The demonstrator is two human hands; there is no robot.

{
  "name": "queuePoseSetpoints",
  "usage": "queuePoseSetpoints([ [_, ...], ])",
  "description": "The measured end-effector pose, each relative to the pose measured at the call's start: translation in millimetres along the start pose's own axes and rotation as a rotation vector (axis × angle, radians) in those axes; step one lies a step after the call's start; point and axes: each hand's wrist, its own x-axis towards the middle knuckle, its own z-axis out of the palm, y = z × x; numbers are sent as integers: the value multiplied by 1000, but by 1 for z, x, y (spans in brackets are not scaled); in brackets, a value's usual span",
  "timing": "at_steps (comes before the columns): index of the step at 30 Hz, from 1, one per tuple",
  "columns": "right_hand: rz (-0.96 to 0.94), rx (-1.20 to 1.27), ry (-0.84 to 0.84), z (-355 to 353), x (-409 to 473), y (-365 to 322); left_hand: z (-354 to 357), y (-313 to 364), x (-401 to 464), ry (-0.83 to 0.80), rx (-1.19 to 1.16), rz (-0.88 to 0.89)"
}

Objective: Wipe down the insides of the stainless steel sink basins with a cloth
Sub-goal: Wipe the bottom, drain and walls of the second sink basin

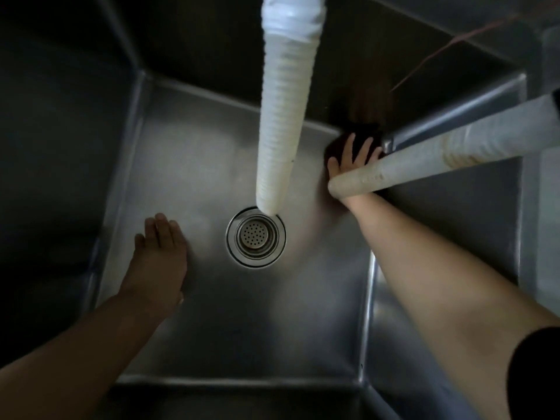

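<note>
I look straight down into a deep stainless steel sink basin (318,298) with a round drain strainer (256,237) in the middle of its floor. My right hand (353,156) presses a dark brown cloth (368,133) with spread fingers into the far right corner, where the floor meets the back wall. A white hose crosses over its wrist and hides part of the hand. My left hand (160,253) lies flat on the basin floor, left of the drain, fingers straight and together, holding nothing.
A ribbed white hose (283,122) hangs from above, its tip just over the drain. A second white hose (439,156) slants in from the right over the steel divider (454,113). Part of a neighbouring basin (454,237) shows on the right.
</note>
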Motion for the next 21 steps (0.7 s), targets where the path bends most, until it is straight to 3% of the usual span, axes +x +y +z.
queuePoseSetpoints([
  [3,-186,-23,95,18,-27,-2,2,0,2,4,-19,-1],
  [11,-536,-123,42,73,-156,2,4,-3,-1,4,-44,18],
  [13,-484,-116,62,66,-136,6,5,-4,1,14,-55,16],
  [18,-45,21,181,24,-33,-2,10,-4,3,26,-73,13],
  [21,14,302,242,-2,-14,-32,12,-3,6,38,-80,8],
])
